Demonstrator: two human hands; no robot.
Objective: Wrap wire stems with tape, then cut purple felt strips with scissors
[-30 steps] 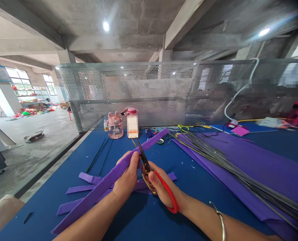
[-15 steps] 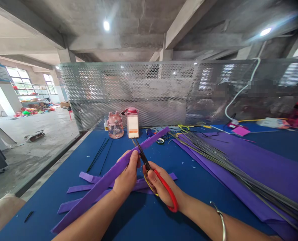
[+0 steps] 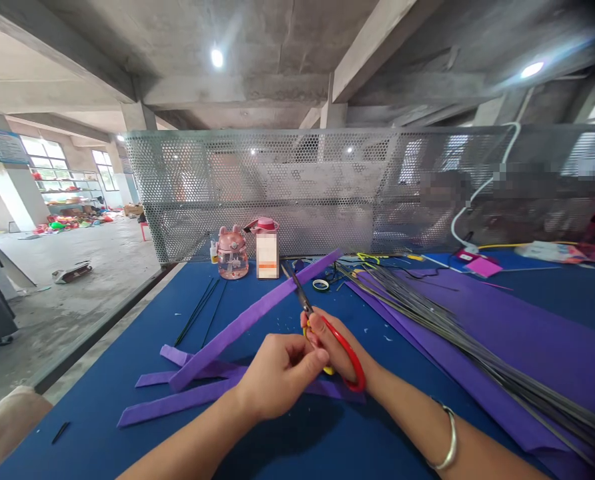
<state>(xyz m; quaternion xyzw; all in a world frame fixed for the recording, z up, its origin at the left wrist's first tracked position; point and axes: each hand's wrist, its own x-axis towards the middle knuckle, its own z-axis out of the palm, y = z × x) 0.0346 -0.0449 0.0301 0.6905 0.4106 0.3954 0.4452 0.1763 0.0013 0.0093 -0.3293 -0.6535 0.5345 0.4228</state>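
My right hand (image 3: pixel 335 343) grips scissors (image 3: pixel 345 353) with red and yellow handles. Their dark blades point up and left, lying across the upper part of a long purple strip (image 3: pixel 247 323). That strip runs diagonally over the blue table, its lower end on other purple strips (image 3: pixel 152 408). Close against the right hand's fingers, my left hand (image 3: pixel 282 373) is curled, thumb and fingers drawn together by the scissor handle. What it pinches, if anything, is hidden. The left hand partly covers the strips beneath it.
Purple sheets (image 3: pixel 517 313) carry a bundle of thin grey-green stems (image 3: pixel 457 340) on the right. A pink bear-eared bottle (image 3: pixel 232 253), a pink-lidded bottle (image 3: pixel 265 227) and a tape roll (image 3: pixel 321 285) stand or lie toward the back. A perforated metal screen (image 3: pixel 297 173) rises behind the table (image 3: pixel 177 453).
My left hand has let go of the long purple strip and moved down and right to my right hand. The strip now lies farther up the table. The scissors have shifted slightly right.
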